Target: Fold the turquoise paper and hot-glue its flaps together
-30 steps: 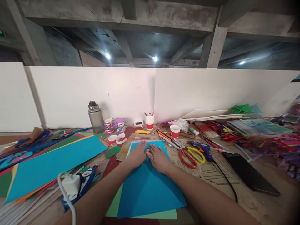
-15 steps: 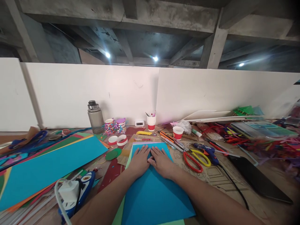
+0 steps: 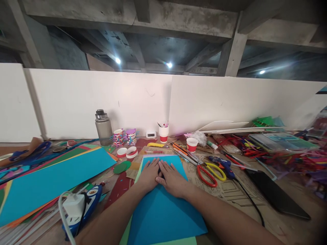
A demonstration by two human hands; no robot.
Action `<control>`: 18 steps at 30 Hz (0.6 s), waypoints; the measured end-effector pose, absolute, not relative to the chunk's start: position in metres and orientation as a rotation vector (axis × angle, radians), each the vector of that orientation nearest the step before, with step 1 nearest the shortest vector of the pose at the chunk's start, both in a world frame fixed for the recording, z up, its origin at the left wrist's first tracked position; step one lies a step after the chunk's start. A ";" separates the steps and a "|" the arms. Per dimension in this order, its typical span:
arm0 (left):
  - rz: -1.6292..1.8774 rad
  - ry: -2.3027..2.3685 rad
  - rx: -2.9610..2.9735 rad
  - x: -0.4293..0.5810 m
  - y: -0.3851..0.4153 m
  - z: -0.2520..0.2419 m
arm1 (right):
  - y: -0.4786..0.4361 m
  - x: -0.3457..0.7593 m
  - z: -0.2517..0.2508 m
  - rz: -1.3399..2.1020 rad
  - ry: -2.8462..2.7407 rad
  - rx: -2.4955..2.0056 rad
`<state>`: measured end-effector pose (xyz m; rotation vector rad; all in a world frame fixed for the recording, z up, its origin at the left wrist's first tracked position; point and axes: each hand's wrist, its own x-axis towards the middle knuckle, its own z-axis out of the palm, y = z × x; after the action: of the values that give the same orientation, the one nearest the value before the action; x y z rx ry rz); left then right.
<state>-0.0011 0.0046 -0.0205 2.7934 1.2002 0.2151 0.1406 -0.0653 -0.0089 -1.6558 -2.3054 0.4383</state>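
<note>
A sheet of blue paper (image 3: 166, 221) lies in front of me, with the edge of a light green sheet (image 3: 176, 241) showing from under it. Flat on the upper part of the blue paper rests my left hand (image 3: 149, 173), fingers stretched away from me. My right hand (image 3: 170, 177) presses beside it, palm down, its fingertips touching the left hand's fingers. Neither hand grips anything. A pale lilac strip of paper shows at the far edge of the stack.
To the right lie red-and-yellow-handled scissors (image 3: 211, 173), a blue glue gun (image 3: 226, 166) and a black tablet-like slab (image 3: 277, 195). On the left are stacked coloured sheets (image 3: 58, 180) and a power strip (image 3: 81, 211). A bottle (image 3: 103, 127) and paper cups (image 3: 191, 144) stand farther back.
My hands stay on the blue paper and have drawn slightly closer together at the fingertips. The whole view has shifted a little, the table things sliding slightly left.
</note>
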 end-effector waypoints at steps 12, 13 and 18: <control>0.207 1.200 2.810 0.000 0.004 -0.018 | -0.062 0.146 -0.009 0.481 -2.267 -1.618; 0.211 1.195 2.812 -0.001 0.005 -0.019 | -0.063 0.146 -0.009 0.478 -2.264 -1.622; 0.203 1.197 2.808 -0.001 0.005 -0.020 | -0.064 0.147 -0.007 0.475 -2.283 -1.631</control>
<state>-0.0010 0.0049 -0.0196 2.8082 1.1973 0.2034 0.1466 -0.0641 -0.0072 -1.6308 -2.2830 0.4750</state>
